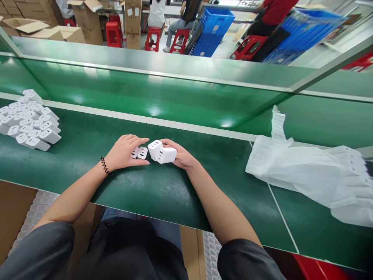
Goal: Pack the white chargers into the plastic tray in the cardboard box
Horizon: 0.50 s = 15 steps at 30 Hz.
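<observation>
My left hand (125,151) rests on the green bench top (163,186), its fingers curled round two small white chargers (139,153) that lie under the fingertips. My right hand (182,157) grips two larger white chargers (162,152) held side by side, their port faces turned toward me. The two hands nearly touch at the middle of the bench. A black coil band sits on my left wrist.
A stack of several white chargers (29,120) lies at the far left. A heap of white foam sleeves (309,171) covers the right side. Beyond runs a green conveyor (175,93). Cardboard boxes, red stools, blue crates and seated people fill the background.
</observation>
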Motion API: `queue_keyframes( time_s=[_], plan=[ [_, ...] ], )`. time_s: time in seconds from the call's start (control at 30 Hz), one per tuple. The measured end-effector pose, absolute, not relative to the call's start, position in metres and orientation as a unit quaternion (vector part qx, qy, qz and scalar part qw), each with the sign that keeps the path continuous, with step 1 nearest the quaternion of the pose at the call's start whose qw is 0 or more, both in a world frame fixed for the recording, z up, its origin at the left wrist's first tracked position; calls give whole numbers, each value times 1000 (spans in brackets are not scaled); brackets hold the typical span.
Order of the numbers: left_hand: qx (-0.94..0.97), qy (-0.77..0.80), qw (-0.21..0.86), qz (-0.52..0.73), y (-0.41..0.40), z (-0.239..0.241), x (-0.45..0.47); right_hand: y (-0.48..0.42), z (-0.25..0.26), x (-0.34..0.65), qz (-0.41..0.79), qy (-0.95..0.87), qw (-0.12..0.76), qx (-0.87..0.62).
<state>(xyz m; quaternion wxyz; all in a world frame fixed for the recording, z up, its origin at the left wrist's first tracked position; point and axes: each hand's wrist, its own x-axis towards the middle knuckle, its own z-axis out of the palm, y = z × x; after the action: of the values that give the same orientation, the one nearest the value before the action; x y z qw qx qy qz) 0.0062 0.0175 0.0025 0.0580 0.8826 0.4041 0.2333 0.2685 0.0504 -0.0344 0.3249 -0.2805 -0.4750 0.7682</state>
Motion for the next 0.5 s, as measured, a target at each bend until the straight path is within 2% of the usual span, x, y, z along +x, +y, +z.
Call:
queue_keyframes(
  time_s=[0.27,0.5],
  plan=[
    [866,392,150,271,5,2,22,45,-31,269,796,-485,283,-227],
    [878,372,161,256,3,10,21,44,-32,267,797,-498,269,-212]
  ],
)
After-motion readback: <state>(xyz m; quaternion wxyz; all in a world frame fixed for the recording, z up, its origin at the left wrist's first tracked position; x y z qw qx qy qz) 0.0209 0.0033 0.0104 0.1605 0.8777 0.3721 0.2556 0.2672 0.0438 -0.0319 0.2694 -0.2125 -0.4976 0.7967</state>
